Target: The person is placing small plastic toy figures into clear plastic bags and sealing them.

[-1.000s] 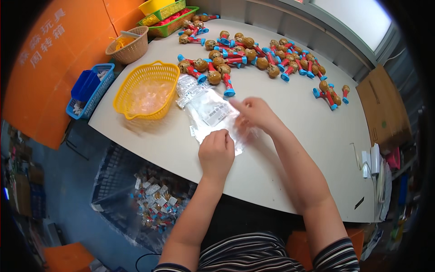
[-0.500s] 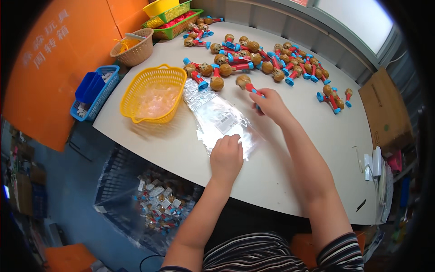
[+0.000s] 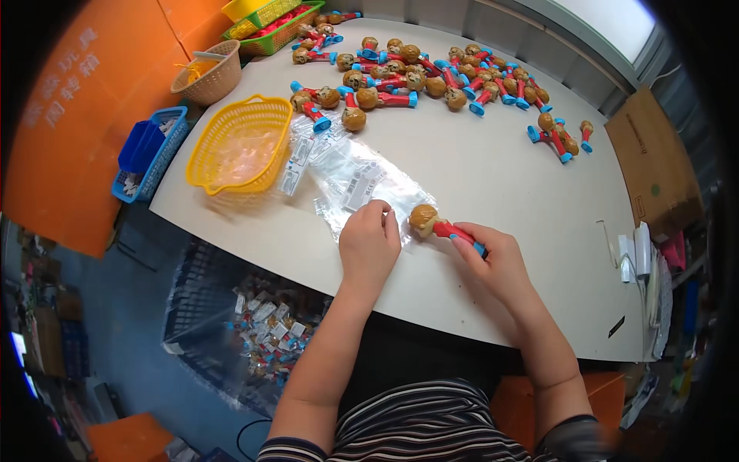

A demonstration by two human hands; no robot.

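Note:
My right hand [image 3: 496,258] is closed round a small toy figure [image 3: 446,228] with a round brown head, a red stem-like body and a blue base. The figure's head points left, close to the open end of the stacked bags. My left hand [image 3: 369,242] is closed, thumb against fingers, at the near edge of a clear plastic bag [image 3: 396,185]; the pinch itself is partly hidden. That bag lies on a loose stack of similar bags with printed white labels [image 3: 362,185]. Many matching figures [image 3: 400,65] are heaped across the far side of the table [image 3: 493,169].
A yellow basket [image 3: 202,173] holding clear pinkish plastic pieces stands left of the bags. Beyond it are a tan basket [image 3: 231,81] and a blue basket [image 3: 173,146]. A cardboard box [image 3: 658,165] sits at the right edge. Below the table, a lined dark crate [image 3: 185,308] holds bagged figures.
My right hand has brought the toy figure toward me, from near the heap to beside my left hand. The left hand stays at the bags, now with a bag edge slightly raised.

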